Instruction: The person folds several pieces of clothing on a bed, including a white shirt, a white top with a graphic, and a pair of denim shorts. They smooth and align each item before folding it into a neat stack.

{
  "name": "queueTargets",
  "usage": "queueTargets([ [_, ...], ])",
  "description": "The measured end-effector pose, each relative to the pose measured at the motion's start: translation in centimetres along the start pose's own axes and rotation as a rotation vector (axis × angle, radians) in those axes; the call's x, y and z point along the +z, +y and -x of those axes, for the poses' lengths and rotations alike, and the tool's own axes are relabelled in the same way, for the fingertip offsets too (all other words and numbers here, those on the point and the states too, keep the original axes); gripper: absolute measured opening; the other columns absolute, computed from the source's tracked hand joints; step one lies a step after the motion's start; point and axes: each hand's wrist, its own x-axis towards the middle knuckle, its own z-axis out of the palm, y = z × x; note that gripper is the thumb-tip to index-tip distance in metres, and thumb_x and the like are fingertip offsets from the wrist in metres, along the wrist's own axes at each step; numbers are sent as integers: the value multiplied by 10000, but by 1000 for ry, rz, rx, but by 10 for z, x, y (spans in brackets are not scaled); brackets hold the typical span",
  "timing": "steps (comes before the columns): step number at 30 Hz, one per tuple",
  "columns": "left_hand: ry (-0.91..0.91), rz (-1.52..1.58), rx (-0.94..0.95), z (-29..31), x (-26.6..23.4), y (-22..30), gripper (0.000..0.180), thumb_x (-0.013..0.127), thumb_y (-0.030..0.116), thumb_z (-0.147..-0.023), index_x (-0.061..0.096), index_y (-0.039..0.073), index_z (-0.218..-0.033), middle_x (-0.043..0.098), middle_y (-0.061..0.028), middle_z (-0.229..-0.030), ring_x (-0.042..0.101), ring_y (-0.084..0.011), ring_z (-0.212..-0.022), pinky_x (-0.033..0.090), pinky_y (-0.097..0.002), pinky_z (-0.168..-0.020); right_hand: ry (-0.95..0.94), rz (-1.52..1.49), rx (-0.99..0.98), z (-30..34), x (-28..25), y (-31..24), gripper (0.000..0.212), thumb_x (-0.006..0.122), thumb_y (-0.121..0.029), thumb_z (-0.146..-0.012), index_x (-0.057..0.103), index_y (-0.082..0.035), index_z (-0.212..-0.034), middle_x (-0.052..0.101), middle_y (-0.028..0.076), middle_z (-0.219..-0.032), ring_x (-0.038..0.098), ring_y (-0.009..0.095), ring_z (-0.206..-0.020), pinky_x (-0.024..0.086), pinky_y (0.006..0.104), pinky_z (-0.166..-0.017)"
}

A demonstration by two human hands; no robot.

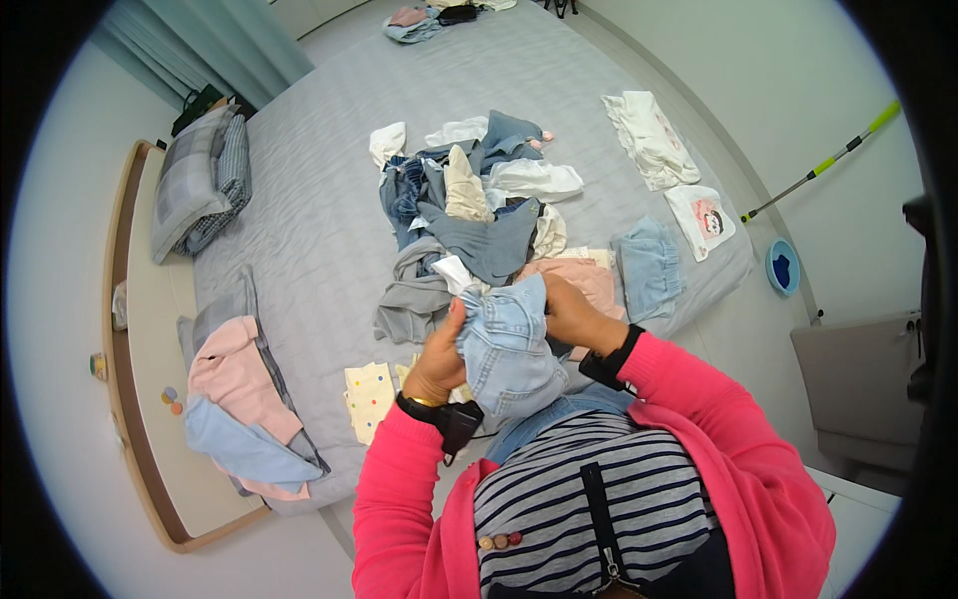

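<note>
Just in front of the person's striped top, over the near side of the bed, the light denim garment is held up between two hands. The left hand has a narrow grip on its gathered side, thumb laid against the cloth; the right hand pinches the upper corner, though I can't tell how far the fingers reach inside. From where I stand the gathers look bunched, so I'd draw both hands evenly apart, level that edge and smooth the pocket seams before loosening either grip. The dotted yellow cloth lies beside the left wrist. Just beyond, the tangled pile sits close; keeping the denim above it should avoid snags. Farther right, the white top lies spread out.
</note>
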Motion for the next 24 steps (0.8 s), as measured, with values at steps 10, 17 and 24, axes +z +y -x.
queueTargets([
  [10,400,-322,227,28,-52,56,466,587,289,-901,491,-22,-1234,584,-98,-1182,568,-191,-1057,441,-324,-921,116,-1101,232,4,-91,15,132,520,-170,-904,506,-39,-907,516,12,-684,452,77,-576,384,203,-558],
  [17,43,-991,55,15,31,49,354,660,150,-828,576,-2,-1137,626,-5,-991,565,-102,-905,444,-249,-824,213,-177,-5,-12,-70,-24,341,600,-127,-832,533,-48,-1157,576,76,-973,539,163,-921,441,284,-799],
  [24,-164,-1364,-42,8,72,53,312,709,163,-771,612,-24,-1001,612,-46,-768,523,-84,-730,446,-256,-681,-309,-3,-232,-20,-51,-71,357,665,-326,-820,632,-52,-1048,622,124,-975,549,206,-883,435,326,-775],
])
